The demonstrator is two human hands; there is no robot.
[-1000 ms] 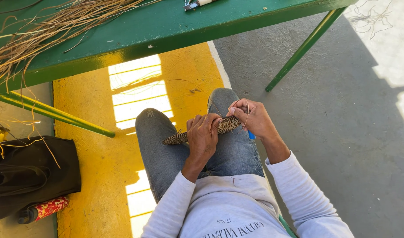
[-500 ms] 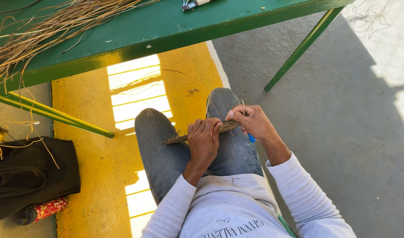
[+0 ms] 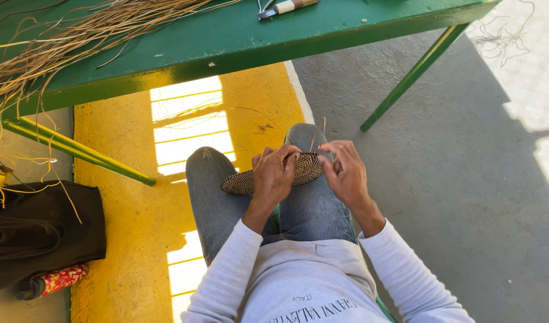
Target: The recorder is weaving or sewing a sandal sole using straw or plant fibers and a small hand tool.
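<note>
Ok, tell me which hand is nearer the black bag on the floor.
Left. The left hand grips the woven piece over the lap, on the side towards the black bag. The right hand works the piece's far end, farther from the bag.

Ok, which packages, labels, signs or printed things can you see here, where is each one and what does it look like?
Red can: on the yellow floor at lower left, lying beside the black bag; cylinder with a red and white patterned wrap.
Sweatshirt print: dark lettering across the chest of the person's pale grey top, bottom centre.
No signs or screens.
</note>
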